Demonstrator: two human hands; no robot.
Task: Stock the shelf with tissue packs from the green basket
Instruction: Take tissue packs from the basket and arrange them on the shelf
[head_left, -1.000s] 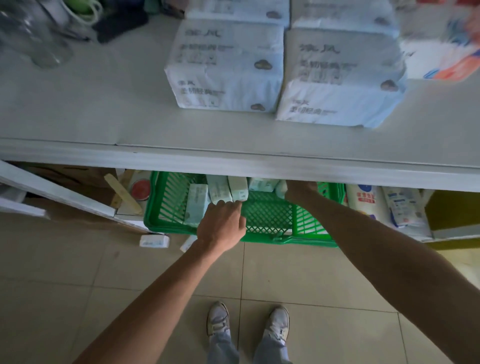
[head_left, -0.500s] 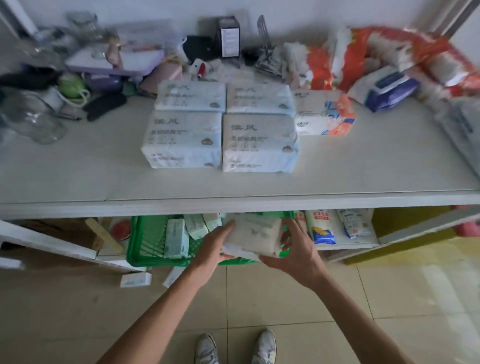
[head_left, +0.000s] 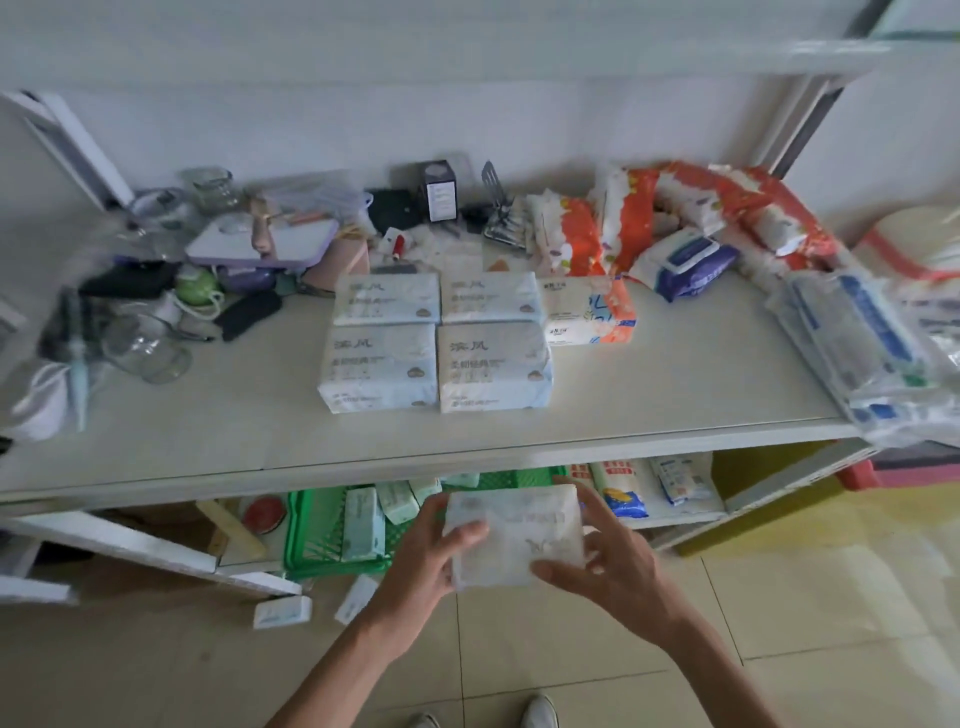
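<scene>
Near the white shelf (head_left: 467, 441) edge, the white plastic-wrapped tissue pack (head_left: 514, 535) has risen clear of the green plastic basket (head_left: 317, 540), left hand (head_left: 421, 556) and right hand (head_left: 608, 561) each clasping one end.

The white shelf (head_left: 623, 395) carries 4 pale blue tissue packs (head_left: 436, 345) in a block of 2 rows, touching each other. Just right of the back row lies 1 pack with orange and blue print (head_left: 587, 312). Behind it lie orange-and-white bags (head_left: 675, 208) and a dark blue wipes pack (head_left: 691, 262). On the left part stand glass jars (head_left: 140, 343) among small clutter. On the floor (head_left: 779, 623) stands the green basket (head_left: 317, 540), partly under the shelf, and 2 small white boxes (head_left: 283, 612) lie before it.
</scene>
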